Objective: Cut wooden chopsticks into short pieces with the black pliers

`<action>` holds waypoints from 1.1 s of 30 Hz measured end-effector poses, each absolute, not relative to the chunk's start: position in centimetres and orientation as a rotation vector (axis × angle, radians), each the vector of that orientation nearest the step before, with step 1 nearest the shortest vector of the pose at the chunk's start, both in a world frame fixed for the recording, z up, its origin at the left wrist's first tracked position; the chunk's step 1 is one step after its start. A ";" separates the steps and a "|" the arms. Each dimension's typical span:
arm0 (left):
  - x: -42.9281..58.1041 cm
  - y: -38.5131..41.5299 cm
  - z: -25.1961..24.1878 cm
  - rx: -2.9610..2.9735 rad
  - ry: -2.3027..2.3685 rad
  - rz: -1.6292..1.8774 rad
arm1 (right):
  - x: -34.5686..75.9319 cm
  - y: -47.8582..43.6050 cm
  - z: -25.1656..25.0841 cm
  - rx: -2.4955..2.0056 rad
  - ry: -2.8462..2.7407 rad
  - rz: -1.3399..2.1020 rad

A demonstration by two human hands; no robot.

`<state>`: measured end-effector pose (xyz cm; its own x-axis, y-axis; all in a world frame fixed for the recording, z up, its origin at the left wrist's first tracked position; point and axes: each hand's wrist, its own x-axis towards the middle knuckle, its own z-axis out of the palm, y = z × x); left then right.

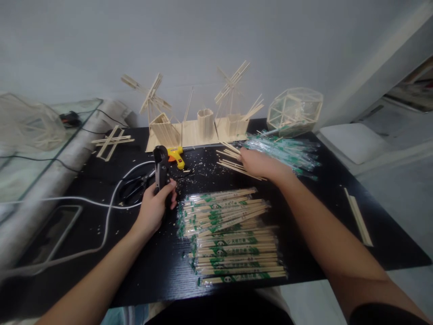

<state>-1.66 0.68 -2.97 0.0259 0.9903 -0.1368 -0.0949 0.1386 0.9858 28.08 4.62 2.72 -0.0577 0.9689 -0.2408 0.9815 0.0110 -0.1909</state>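
Observation:
My left hand [156,205] is closed around a black plier-like hand tool [161,167], held upright with its rounded head at the top; its exact kind is unclear. Farther right, my right hand [253,162] is closed at the ends of loose bare wooden chopsticks [232,165], its fingertips mostly hidden. Below and between the hands lie several rows of wrapped chopsticks [237,250] in clear sleeves with green print. A yellow glue gun [180,159] rests just beyond the black tool. Beside my right hand is a heap of crumpled clear and green wrappers [284,149].
Stick-built windmill models [165,128] stand on wooden bases along the wall. A faceted stick frame [296,110] is at the back right, crossed sticks [111,142] at the left. A white cable [110,212] loops across the black table [162,280]. Loose sticks [358,219] lie far right.

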 end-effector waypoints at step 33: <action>-1.6 0.6 -2.8 1.038 1.200 1.138 | 28.5 5.6 1.9 1.891 2.045 -0.566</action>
